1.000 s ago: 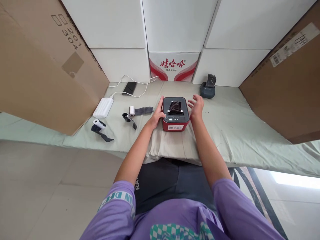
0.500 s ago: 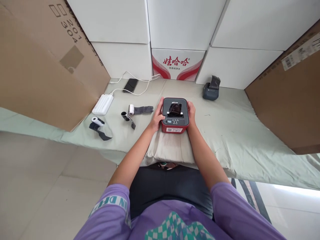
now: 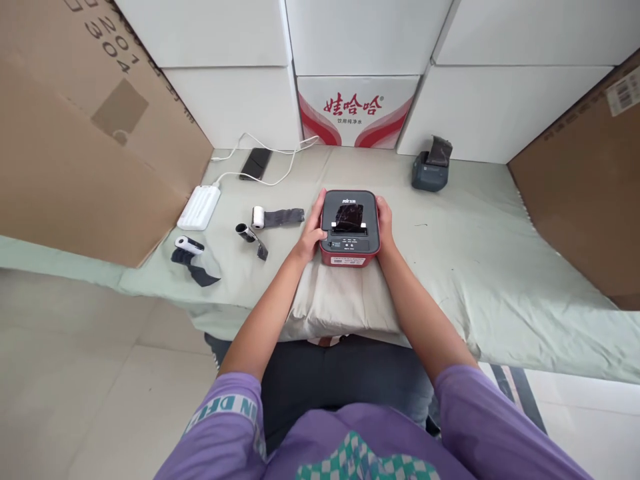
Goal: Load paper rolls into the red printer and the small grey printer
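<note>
A small red printer with a black top (image 3: 349, 227) stands on a pale cushion (image 3: 345, 303) at the near edge of the cloth-covered surface. A dark strip of paper curls out of its slot. My left hand (image 3: 313, 230) grips the printer's left side, thumb resting on the top edge. My right hand (image 3: 384, 223) presses against its right side, fingers wrapped round the casing. Both forearms reach in from below.
Left of the printer lie a white roll with a dark strip (image 3: 277, 217), a black roll (image 3: 249, 236), a further white roll (image 3: 190, 251), a white power bank (image 3: 199, 207) with cable and a phone (image 3: 255, 163). A second dark printer (image 3: 431, 167) stands behind right. Cardboard boxes (image 3: 75, 133) flank both sides.
My right hand, open in the air beside the printer a second ago, has closed onto its right side. The left hand has stayed on the left side.
</note>
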### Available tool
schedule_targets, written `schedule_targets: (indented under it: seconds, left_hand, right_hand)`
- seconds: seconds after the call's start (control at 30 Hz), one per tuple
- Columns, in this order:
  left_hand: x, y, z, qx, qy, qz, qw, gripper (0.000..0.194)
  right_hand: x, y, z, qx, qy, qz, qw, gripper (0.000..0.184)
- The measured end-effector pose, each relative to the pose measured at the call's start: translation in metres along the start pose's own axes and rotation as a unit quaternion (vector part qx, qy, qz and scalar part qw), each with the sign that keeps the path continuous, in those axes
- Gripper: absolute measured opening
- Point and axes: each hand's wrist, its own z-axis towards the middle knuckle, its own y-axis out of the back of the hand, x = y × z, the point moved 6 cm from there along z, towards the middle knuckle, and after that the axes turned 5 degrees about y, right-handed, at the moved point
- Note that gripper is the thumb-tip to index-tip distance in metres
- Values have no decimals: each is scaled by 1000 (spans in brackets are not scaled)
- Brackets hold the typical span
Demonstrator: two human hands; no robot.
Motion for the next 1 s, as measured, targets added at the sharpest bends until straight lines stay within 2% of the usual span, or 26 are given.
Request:
schedule_targets:
  seconds: [0.13, 0.27, 0.47, 0.6, 0.83, 0.9, 1.0]
  left_hand:
    - [3, -3, 0, -2, 4, -8, 1000, 85]
    - [7, -6, 2, -12, 40, 32, 999, 93]
    - [11, -3, 4, -13, 49, 61, 997, 95]
    - [13, -1, 5, -16, 38, 31, 999, 98]
    - [17, 1, 9, -7, 27, -70, 997, 116]
    - [18, 3, 10, -4, 10, -84, 996, 115]
    - [19, 6, 10, -6, 1, -61, 998, 103]
  right_hand:
    - [0, 1, 3, -18, 34, 57, 998, 49]
    - [3, 1, 2, -22, 28, 51, 998, 50]
    - [1, 2, 3, -21, 15, 50, 998, 48]
    - [-3, 1, 4, -7, 8, 62, 998, 48]
    - [0, 3, 3, -18, 21, 43, 999, 49]
    - [1, 4, 2, -16, 35, 42, 998, 49]
    - [-1, 4, 3, -12, 44, 39, 998, 50]
